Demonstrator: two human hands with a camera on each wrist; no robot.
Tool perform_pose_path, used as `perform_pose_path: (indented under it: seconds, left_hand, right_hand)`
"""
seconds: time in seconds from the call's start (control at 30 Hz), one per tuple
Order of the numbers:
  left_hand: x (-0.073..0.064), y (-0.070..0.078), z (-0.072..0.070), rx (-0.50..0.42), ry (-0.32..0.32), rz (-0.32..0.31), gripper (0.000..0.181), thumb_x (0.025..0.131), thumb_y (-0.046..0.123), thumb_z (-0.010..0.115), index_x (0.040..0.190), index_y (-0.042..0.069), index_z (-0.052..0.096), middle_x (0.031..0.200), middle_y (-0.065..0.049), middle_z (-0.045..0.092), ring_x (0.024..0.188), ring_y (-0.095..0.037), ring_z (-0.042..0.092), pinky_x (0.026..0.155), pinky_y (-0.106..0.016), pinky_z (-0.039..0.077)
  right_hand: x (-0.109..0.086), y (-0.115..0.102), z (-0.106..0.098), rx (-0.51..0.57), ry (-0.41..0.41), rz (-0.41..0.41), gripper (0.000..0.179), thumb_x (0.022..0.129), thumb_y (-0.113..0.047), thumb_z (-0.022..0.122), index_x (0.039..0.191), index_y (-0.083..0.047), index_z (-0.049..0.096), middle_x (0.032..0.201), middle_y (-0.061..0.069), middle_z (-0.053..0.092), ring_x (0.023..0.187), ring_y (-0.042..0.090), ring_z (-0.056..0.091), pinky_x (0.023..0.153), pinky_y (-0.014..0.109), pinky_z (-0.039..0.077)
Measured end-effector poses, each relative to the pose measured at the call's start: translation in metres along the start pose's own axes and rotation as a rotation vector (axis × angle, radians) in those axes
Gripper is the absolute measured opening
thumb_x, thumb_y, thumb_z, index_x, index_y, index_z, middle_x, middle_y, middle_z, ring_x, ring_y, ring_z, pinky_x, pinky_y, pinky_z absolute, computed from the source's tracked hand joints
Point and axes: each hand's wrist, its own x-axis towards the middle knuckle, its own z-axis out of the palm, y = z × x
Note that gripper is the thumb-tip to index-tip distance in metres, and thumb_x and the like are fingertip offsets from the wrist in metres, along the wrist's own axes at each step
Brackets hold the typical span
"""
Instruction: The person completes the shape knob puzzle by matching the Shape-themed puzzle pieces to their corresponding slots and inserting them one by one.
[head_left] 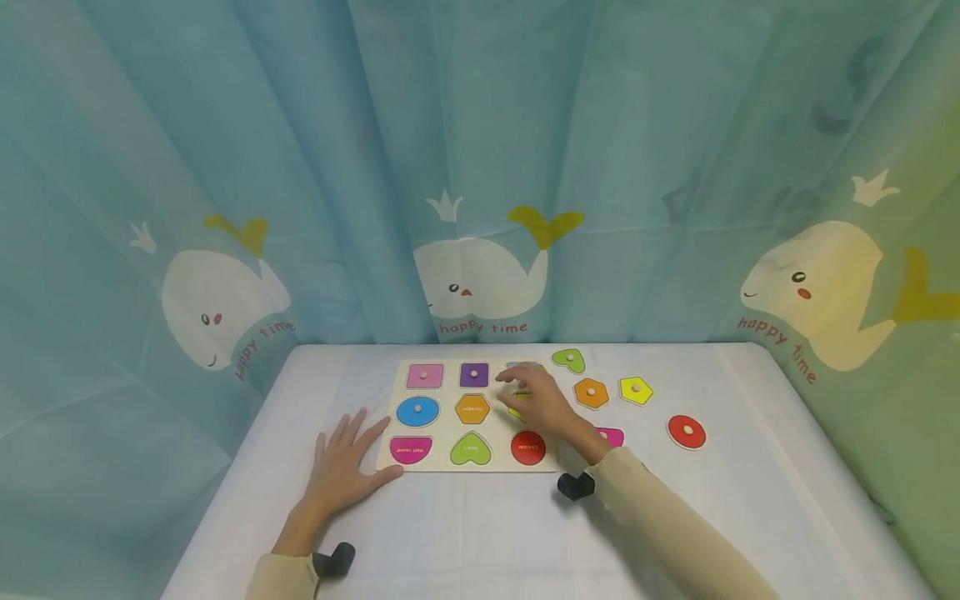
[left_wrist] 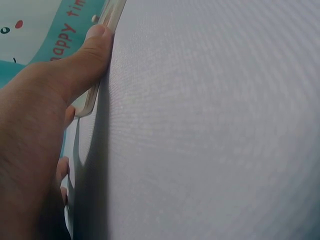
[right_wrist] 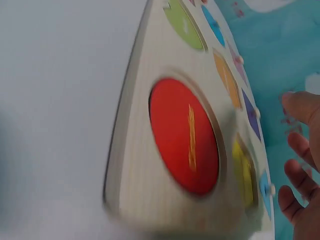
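My left hand lies spread on the table at the left, its thumb on the near left corner of a wooden shape puzzle board. Over the board's far right part hovers my right hand, fingers loosely bent and apart, holding nothing. It partly hides a blue shape and a yellow recess. Knobbed pieces sit in the board: a pink square, a purple square and a blue oval. Printed recesses show a hexagon, half round, heart and red circle.
Loose knobbed pieces lie right of the board: a green heart, orange hexagon, yellow pentagon, red circle and a magenta piece partly behind the right wrist. A whale-print curtain hangs behind the white-covered table.
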Motion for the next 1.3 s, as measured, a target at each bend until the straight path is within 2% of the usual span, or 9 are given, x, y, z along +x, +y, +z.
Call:
perform_pose_path:
  seconds: [0.1, 0.23, 0.4, 0.67, 0.83, 1.1, 1.3]
  left_hand:
    - [0.000, 0.000, 0.000, -0.003, -0.001, 0.000, 0.087, 0.080, 0.063, 0.075, 0.153, 0.022, 0.050, 0.164, -0.021, 0.032, 0.151, -0.049, 0.020, 0.113, -0.080, 0.007]
    - [0.000, 0.000, 0.000, 0.000, -0.006, -0.003, 0.088, 0.081, 0.064, 0.074, 0.154, 0.022, 0.049, 0.165, -0.020, 0.031, 0.151, -0.049, 0.019, 0.113, -0.080, 0.006]
    - [0.000, -0.001, 0.000, 0.000, -0.008, -0.007, 0.088, 0.081, 0.064, 0.074, 0.154, 0.022, 0.049, 0.165, -0.020, 0.031, 0.152, -0.049, 0.018, 0.114, -0.079, 0.006]
    - [-0.001, 0.000, 0.000, 0.003, -0.004, -0.003, 0.088, 0.081, 0.063, 0.074, 0.154, 0.021, 0.049, 0.165, -0.021, 0.031, 0.152, -0.048, 0.018, 0.113, -0.079, 0.006]
    - [0.000, 0.001, -0.001, 0.004, -0.001, -0.004, 0.088, 0.080, 0.061, 0.075, 0.153, 0.020, 0.049, 0.164, -0.021, 0.032, 0.151, -0.049, 0.019, 0.113, -0.080, 0.007]
    - [0.001, 0.000, 0.001, 0.013, -0.005, 0.001, 0.088, 0.080, 0.062, 0.075, 0.153, 0.021, 0.049, 0.164, -0.021, 0.032, 0.151, -0.049, 0.019, 0.113, -0.080, 0.007]
    - [0.001, -0.001, 0.001, 0.018, 0.006, 0.004, 0.088, 0.080, 0.062, 0.075, 0.153, 0.021, 0.050, 0.164, -0.021, 0.033, 0.151, -0.049, 0.021, 0.113, -0.080, 0.008]
  right_hand:
    - [-0.006, 0.010, -0.011, 0.008, 0.027, 0.068, 0.029, 0.093, -0.021, 0.078, 0.120, -0.013, 0.075, 0.122, 0.002, 0.069, 0.103, 0.023, 0.060, 0.088, 0.040, 0.054]
    - [-0.016, 0.025, -0.026, 0.002, 0.080, 0.091, 0.031, 0.091, -0.020, 0.080, 0.120, -0.011, 0.074, 0.119, 0.005, 0.071, 0.102, 0.025, 0.061, 0.087, 0.043, 0.055]
    - [-0.031, 0.045, -0.043, -0.062, 0.145, 0.119, 0.032, 0.091, -0.021, 0.080, 0.121, -0.011, 0.073, 0.119, 0.008, 0.071, 0.098, 0.027, 0.059, 0.084, 0.043, 0.053]
    - [-0.056, 0.073, -0.066, -0.066, 0.223, 0.181, 0.035, 0.090, -0.016, 0.081, 0.122, -0.005, 0.072, 0.113, 0.016, 0.069, 0.105, 0.032, 0.061, 0.090, 0.049, 0.055]
    - [-0.065, 0.080, -0.071, -0.080, 0.220, 0.263, 0.035, 0.091, -0.018, 0.080, 0.123, -0.006, 0.072, 0.115, 0.015, 0.067, 0.105, 0.031, 0.058, 0.089, 0.047, 0.056]
    - [-0.074, 0.092, -0.071, -0.119, 0.218, 0.296, 0.028, 0.090, -0.012, 0.079, 0.115, -0.001, 0.074, 0.112, 0.016, 0.066, 0.102, 0.030, 0.058, 0.087, 0.043, 0.054]
    - [-0.071, 0.090, -0.071, -0.107, 0.233, 0.301, 0.024, 0.090, -0.013, 0.079, 0.111, -0.002, 0.076, 0.111, 0.016, 0.064, 0.098, 0.030, 0.058, 0.084, 0.042, 0.054]
